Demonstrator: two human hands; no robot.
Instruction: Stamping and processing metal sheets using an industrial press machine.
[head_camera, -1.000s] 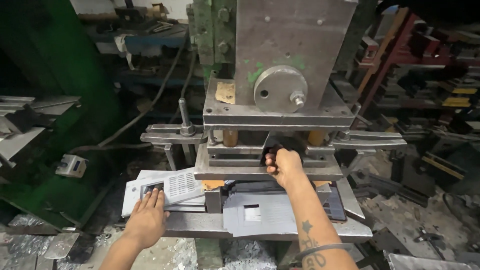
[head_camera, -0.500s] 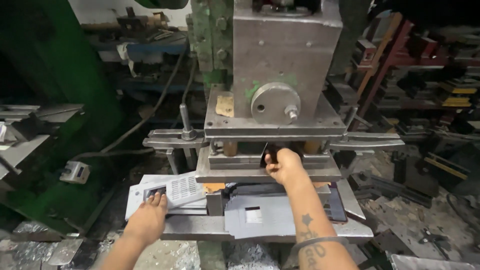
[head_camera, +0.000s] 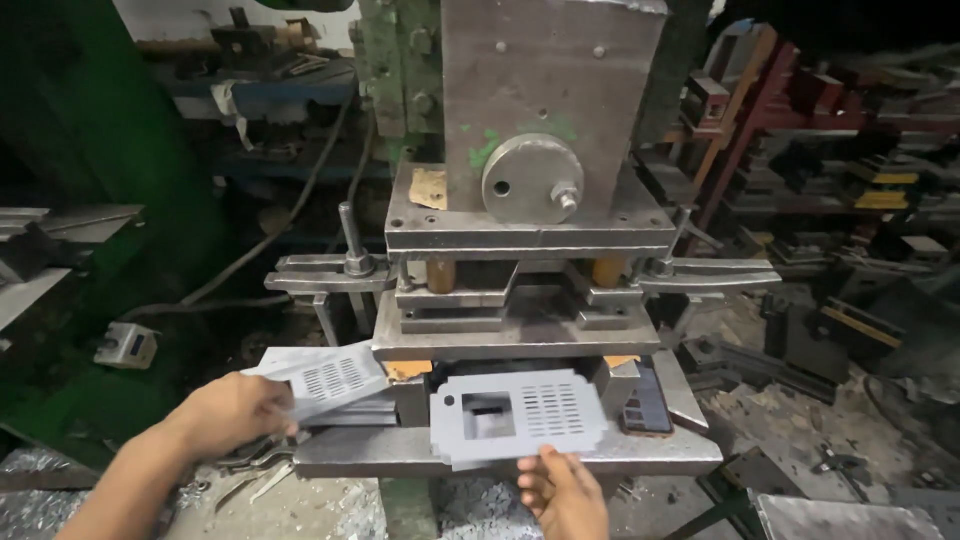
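Two bare hands work at the front of one press (head_camera: 545, 130), a tall grey steel block with one round disc (head_camera: 530, 178) bolted to its face. The right hand (head_camera: 562, 492) reaches up from the bottom edge and pinches the near edge of one punched plate (head_camera: 515, 416) between thumb and fingers. That plate is flat, grey and stepped at its corners, with one square window on its left half and one block of slots on its right half. It lies level over the front of the bed (head_camera: 500, 452), just below the die, with its near edge out past the bed's lip.

The left hand (head_camera: 232, 413) comes in from the left, its fingers closed loosely on the left end of a second plate (head_camera: 322, 378). This one is tilted, its right end up against the die, and it shows one block of slots. It rests on top of a short stack (head_camera: 350, 408) of like plates; how many are in the stack cannot be told.

Two flat clamp bars stick out sideways from the die, one left bar (head_camera: 320, 272) and one right bar (head_camera: 715, 274). One upright bolt (head_camera: 350, 240) stands on the left bar. One small grey switch box (head_camera: 127, 345) with a cable sits on the floor far left. Metal scrap (head_camera: 300, 505) litters the floor under the bed
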